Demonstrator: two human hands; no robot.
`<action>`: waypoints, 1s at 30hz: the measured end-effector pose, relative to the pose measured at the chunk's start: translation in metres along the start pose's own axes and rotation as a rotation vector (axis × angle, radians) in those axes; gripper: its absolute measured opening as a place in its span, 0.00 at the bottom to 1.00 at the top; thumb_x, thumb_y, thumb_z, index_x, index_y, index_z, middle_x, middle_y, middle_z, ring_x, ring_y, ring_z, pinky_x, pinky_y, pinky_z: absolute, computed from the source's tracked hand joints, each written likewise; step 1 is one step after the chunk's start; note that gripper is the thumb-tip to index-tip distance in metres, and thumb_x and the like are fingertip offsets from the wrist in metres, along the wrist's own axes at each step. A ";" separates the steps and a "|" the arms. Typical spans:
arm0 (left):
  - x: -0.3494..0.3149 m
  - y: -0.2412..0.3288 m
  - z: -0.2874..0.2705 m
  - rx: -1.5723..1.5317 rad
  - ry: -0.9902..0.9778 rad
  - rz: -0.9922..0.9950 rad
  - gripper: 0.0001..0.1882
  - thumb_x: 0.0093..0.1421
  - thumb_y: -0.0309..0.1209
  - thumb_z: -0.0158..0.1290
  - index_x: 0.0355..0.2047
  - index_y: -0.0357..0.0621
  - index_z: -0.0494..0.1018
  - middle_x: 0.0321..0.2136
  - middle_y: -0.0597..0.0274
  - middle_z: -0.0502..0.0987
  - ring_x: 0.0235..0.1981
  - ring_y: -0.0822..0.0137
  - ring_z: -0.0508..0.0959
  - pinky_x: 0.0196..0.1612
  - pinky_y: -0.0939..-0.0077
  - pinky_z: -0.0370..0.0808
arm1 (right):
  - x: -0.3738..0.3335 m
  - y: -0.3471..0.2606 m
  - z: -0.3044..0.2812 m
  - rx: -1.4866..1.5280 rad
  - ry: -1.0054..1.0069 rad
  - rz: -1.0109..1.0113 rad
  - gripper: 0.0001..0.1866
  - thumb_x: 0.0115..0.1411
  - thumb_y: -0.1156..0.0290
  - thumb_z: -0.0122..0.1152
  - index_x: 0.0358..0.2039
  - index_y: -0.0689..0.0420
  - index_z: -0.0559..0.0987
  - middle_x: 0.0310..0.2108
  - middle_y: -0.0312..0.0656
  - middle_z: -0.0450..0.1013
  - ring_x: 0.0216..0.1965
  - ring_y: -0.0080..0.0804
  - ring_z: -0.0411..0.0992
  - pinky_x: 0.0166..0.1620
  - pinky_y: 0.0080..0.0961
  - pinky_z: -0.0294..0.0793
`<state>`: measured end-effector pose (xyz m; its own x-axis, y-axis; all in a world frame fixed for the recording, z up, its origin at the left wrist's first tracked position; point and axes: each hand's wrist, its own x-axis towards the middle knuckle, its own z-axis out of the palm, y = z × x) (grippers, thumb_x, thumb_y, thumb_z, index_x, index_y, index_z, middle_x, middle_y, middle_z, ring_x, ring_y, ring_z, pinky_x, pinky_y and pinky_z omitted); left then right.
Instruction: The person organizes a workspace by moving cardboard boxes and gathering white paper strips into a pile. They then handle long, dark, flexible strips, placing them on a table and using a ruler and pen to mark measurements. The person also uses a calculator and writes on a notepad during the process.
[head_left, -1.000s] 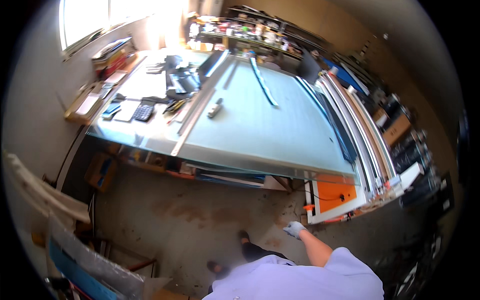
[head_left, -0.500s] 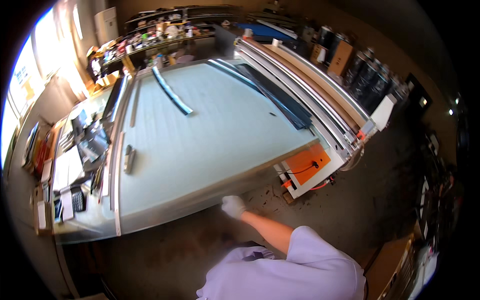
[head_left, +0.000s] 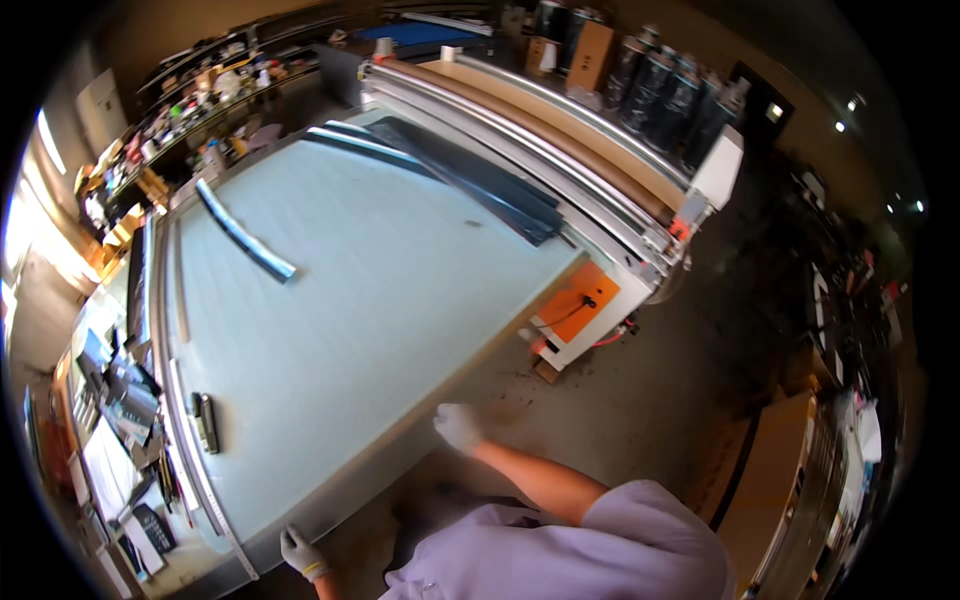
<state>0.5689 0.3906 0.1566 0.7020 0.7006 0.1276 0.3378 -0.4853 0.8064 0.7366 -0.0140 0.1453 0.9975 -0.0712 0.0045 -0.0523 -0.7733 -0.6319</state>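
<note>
My left hand (head_left: pixel 302 553), in a white glove, is low in the view beside the near edge of a large glass-topped table (head_left: pixel 340 350). Its fingers are loosely bent and slightly apart, and nothing shows in them. My right hand (head_left: pixel 459 428), also gloved, hangs just off the table's near side with relaxed fingers; it is a little blurred, and no object is visible in it. On the table lie a shiny curved strip (head_left: pixel 245 235), a dark utility knife or similar slim tool (head_left: pixel 205 423) and dark folded film sheets (head_left: pixel 480 190).
A long roller machine (head_left: pixel 540 140) runs along the table's far right side, with an orange panel (head_left: pixel 577 303) at its near end. A metal ruler (head_left: pixel 205 490) lies along the left, beside papers and tools. Wrapped rolls (head_left: pixel 655 85) stand behind. Cardboard (head_left: pixel 765 460) leans at right.
The view has turned to the right, so the table and machine sit further left. My left hand has come into view at the bottom. My right hand remains beside the table's edge.
</note>
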 end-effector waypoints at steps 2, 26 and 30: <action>0.016 0.025 0.006 -0.048 -0.101 -0.064 0.24 0.68 0.38 0.51 0.20 0.31 0.68 0.15 0.69 0.63 0.21 0.76 0.58 0.22 0.73 0.57 | -0.002 -0.007 -0.006 0.050 -0.050 -0.026 0.10 0.54 0.63 0.60 0.23 0.56 0.76 0.26 0.53 0.75 0.32 0.58 0.73 0.33 0.50 0.72; 0.066 -0.018 -0.003 0.568 -0.046 0.205 0.15 0.56 0.42 0.58 0.20 0.48 0.71 0.20 0.56 0.75 0.22 0.52 0.77 0.25 0.57 0.73 | 0.010 -0.057 0.070 -0.401 0.218 -0.337 0.14 0.58 0.62 0.60 0.22 0.56 0.71 0.24 0.47 0.70 0.28 0.49 0.71 0.32 0.46 0.71; 0.065 -0.021 0.004 0.592 -0.015 0.228 0.15 0.56 0.42 0.58 0.20 0.48 0.71 0.21 0.57 0.75 0.22 0.52 0.77 0.24 0.57 0.72 | 0.010 -0.046 0.071 -0.428 0.187 -0.354 0.13 0.59 0.62 0.60 0.23 0.55 0.72 0.25 0.47 0.71 0.28 0.49 0.72 0.32 0.46 0.71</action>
<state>0.6104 0.4443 0.1453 0.8048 0.5398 0.2468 0.4649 -0.8318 0.3033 0.7521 0.0656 0.1196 0.9344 0.1580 0.3193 0.2287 -0.9532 -0.1976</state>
